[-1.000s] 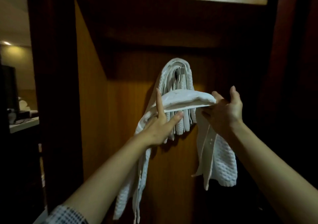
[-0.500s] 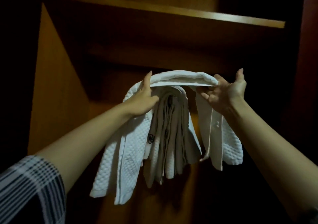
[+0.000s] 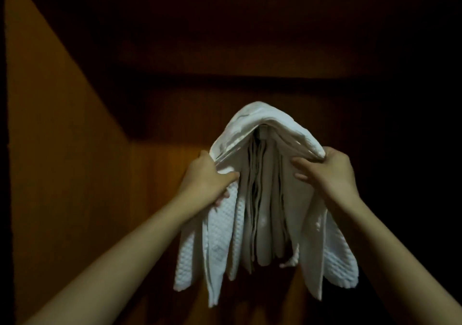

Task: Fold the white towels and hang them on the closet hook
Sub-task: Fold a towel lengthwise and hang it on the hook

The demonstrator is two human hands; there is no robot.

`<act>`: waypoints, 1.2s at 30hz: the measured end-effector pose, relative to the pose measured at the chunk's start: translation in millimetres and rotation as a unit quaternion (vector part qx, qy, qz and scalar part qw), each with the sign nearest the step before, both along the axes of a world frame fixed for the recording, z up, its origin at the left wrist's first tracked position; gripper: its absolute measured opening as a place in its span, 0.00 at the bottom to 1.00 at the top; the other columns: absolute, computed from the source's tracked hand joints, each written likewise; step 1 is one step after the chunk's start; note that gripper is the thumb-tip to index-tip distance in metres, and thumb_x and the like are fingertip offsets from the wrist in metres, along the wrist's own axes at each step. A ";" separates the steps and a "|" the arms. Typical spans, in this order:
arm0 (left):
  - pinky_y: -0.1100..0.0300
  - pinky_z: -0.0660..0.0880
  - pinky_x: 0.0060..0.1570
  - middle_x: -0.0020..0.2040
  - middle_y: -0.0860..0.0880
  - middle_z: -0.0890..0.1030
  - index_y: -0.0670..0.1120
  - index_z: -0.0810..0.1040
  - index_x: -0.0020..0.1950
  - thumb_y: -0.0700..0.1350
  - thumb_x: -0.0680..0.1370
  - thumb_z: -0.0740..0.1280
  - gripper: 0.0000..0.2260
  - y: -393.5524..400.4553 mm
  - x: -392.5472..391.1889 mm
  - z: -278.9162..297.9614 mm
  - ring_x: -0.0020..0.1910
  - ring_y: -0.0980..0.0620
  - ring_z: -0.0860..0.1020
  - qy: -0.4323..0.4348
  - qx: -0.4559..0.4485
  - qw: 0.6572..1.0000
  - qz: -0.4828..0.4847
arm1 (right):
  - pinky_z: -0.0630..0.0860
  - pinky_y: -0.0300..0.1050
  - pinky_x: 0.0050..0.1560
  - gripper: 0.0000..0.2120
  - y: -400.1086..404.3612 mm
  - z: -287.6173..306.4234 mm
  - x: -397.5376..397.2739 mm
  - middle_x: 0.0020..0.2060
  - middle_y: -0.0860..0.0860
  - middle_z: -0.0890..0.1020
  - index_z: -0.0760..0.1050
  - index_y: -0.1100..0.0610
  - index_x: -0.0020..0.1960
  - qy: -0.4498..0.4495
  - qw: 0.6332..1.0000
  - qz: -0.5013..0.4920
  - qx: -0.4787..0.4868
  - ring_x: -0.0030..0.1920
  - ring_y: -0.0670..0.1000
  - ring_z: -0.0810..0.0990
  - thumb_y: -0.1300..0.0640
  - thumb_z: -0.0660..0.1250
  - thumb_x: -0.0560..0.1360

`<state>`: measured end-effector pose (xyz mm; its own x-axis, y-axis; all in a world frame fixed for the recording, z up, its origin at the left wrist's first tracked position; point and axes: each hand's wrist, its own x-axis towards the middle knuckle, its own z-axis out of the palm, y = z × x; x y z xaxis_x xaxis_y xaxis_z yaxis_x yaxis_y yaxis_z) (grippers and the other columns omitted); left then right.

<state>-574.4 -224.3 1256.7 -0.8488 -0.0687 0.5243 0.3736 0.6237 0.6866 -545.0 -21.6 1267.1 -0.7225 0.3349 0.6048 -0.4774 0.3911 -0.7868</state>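
While steadying the white waffle towel [image 3: 265, 122] draped over earlier-hung towels [image 3: 262, 199], gripping its left fold with left hand [image 3: 207, 177], pinching its right edge with right hand [image 3: 325, 172], likely seating it on a hidden hook.

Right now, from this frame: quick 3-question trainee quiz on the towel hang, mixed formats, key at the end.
1. True or false: the left hand is off the white towel.
2. Which hand grips the draped towel's right side? A) right hand B) neither
3. Fill in: beneath the draped towel, other folded towels hang ____ it.

Key: 1 false; 2 A; 3 under. The hook is hidden by the towels.
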 end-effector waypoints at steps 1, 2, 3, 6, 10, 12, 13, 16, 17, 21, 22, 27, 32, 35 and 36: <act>0.61 0.67 0.24 0.35 0.50 0.76 0.47 0.71 0.46 0.58 0.73 0.69 0.16 -2.0 -0.8 1.1 0.27 0.54 0.74 0.022 -0.095 0.992 0.085 | 0.82 0.48 0.37 0.08 -0.6 0.8 2.6 0.38 0.53 0.84 0.78 0.58 0.51 0.000 1.000 0.004 0.004 0.36 0.48 0.84 0.57 0.71 0.72; 0.62 0.61 0.25 0.31 0.53 0.72 0.50 0.68 0.37 0.62 0.72 0.68 0.18 -4.9 -1.7 2.3 0.26 0.56 0.69 0.057 -0.198 0.965 0.161 | 0.80 0.43 0.30 0.06 -0.8 1.8 5.9 0.34 0.51 0.84 0.79 0.57 0.48 0.001 1.000 -0.009 0.026 0.31 0.46 0.83 0.56 0.71 0.73; 0.63 0.57 0.26 0.29 0.53 0.68 0.51 0.65 0.32 0.65 0.72 0.66 0.20 -7.3 -2.1 3.5 0.26 0.56 0.65 0.092 -0.277 0.932 0.213 | 0.76 0.40 0.25 0.06 -1.6 2.9 10.1 0.28 0.50 0.83 0.78 0.56 0.44 -0.007 0.996 -0.047 0.073 0.27 0.44 0.82 0.53 0.70 0.74; 0.63 0.53 0.26 0.27 0.54 0.66 0.50 0.65 0.29 0.70 0.69 0.62 0.25 -11.4 -2.2 1.0 0.25 0.56 0.62 0.157 -0.341 0.888 0.265 | 0.70 0.41 0.29 0.15 -2.7 0.6 20.6 0.21 0.49 0.78 0.74 0.52 0.36 -0.051 0.933 -0.235 0.268 0.26 0.48 0.78 0.43 0.65 0.75; 0.59 0.72 0.40 0.49 0.48 0.78 0.48 0.76 0.51 0.68 0.66 0.68 0.27 -6.3 -11.1 -23.4 0.45 0.50 0.77 0.079 -0.258 0.947 0.177 | 0.60 0.41 0.29 0.19 -18.9 -5.0 21.8 0.28 0.50 0.69 0.76 0.55 0.42 -0.106 0.825 -0.353 0.429 0.30 0.51 0.69 0.41 0.58 0.78; 0.68 0.70 0.34 0.49 0.48 0.80 0.47 0.76 0.49 0.55 0.71 0.71 0.14 -1.3 -8.9 -34.4 0.38 0.57 0.75 0.053 -0.161 0.985 0.039 | 0.56 0.40 0.27 0.19 -28.9 -8.9 17.4 0.28 0.49 0.66 0.76 0.55 0.43 -0.128 0.790 -0.372 0.469 0.29 0.50 0.67 0.41 0.58 0.78; 0.72 0.66 0.30 0.46 0.48 0.81 0.46 0.75 0.45 0.48 0.73 0.69 0.07 0.1 -6.0 -37.5 0.34 0.61 0.72 0.069 -0.136 0.988 -0.002 | 0.54 0.40 0.27 0.21 -33.6 -11.7 15.3 0.28 0.49 0.66 0.74 0.55 0.40 -0.136 0.773 -0.386 0.484 0.28 0.50 0.66 0.38 0.58 0.77; 0.74 0.63 0.25 0.39 0.52 0.78 0.47 0.72 0.41 0.41 0.74 0.66 0.05 1.9 3.4 -43.6 0.29 0.63 0.69 0.150 -0.120 0.981 -0.011 | 0.60 0.42 0.32 0.28 -40.4 -25.4 3.1 0.33 0.51 0.70 0.66 0.56 0.34 -0.108 0.783 -0.398 0.467 0.36 0.52 0.71 0.31 0.62 0.70; 0.74 0.63 0.26 0.38 0.53 0.77 0.48 0.72 0.41 0.41 0.74 0.67 0.05 3.6 7.5 -45.5 0.29 0.62 0.70 0.172 -0.113 0.979 -0.004 | 0.63 0.44 0.34 0.26 -41.1 -32.7 -2.2 0.37 0.53 0.71 0.68 0.57 0.38 -0.090 0.820 -0.365 0.432 0.41 0.55 0.74 0.32 0.64 0.69; 0.53 0.78 0.39 0.44 0.44 0.82 0.43 0.77 0.49 0.47 0.74 0.66 0.09 15.2 13.6 -66.4 0.40 0.43 0.79 0.181 -0.083 0.979 0.039 | 0.62 0.39 0.34 0.09 -43.8 -70.5 -21.2 0.33 0.53 0.74 0.66 0.58 0.43 -0.026 0.962 -0.125 0.243 0.34 0.53 0.73 0.58 0.67 0.72; 0.49 0.78 0.43 0.46 0.41 0.82 0.42 0.77 0.52 0.48 0.74 0.66 0.11 20.3 12.6 -74.2 0.43 0.40 0.80 0.164 -0.090 0.981 0.052 | 0.59 0.38 0.32 0.09 -43.3 -78.0 -24.4 0.30 0.51 0.72 0.65 0.58 0.42 -0.016 0.968 -0.110 0.226 0.32 0.51 0.71 0.60 0.67 0.72; 0.52 0.75 0.42 0.43 0.39 0.81 0.41 0.73 0.46 0.48 0.77 0.64 0.09 46.7 11.3 -99.7 0.44 0.39 0.79 0.124 -0.116 0.984 0.056 | 0.66 0.42 0.38 0.09 -38.2 -90.2 -24.2 0.36 0.57 0.78 0.72 0.61 0.49 0.012 0.966 -0.126 0.227 0.40 0.58 0.78 0.59 0.68 0.71; 0.55 0.69 0.40 0.47 0.42 0.80 0.44 0.69 0.49 0.50 0.78 0.62 0.09 45.6 11.5 -100.4 0.46 0.40 0.79 0.109 -0.171 0.978 0.044 | 0.69 0.46 0.38 0.14 -40.1 -100.8 -4.0 0.38 0.56 0.77 0.68 0.61 0.57 -0.016 0.972 -0.119 0.204 0.43 0.60 0.79 0.58 0.64 0.74; 0.55 0.69 0.41 0.54 0.43 0.80 0.45 0.69 0.60 0.54 0.77 0.61 0.17 30.3 20.6 -103.7 0.51 0.41 0.78 0.071 -0.201 0.977 0.012 | 0.74 0.53 0.52 0.30 -52.8 -113.0 15.9 0.57 0.58 0.75 0.58 0.59 0.71 -0.028 0.971 -0.089 0.220 0.57 0.59 0.75 0.57 0.66 0.73; 0.56 0.68 0.41 0.55 0.44 0.80 0.47 0.68 0.62 0.55 0.76 0.62 0.19 22.9 25.6 -105.7 0.52 0.41 0.78 0.055 -0.210 0.976 0.002 | 0.70 0.55 0.61 0.35 -59.2 -118.4 24.3 0.64 0.58 0.70 0.54 0.59 0.74 -0.014 0.968 -0.104 0.228 0.64 0.58 0.69 0.57 0.66 0.72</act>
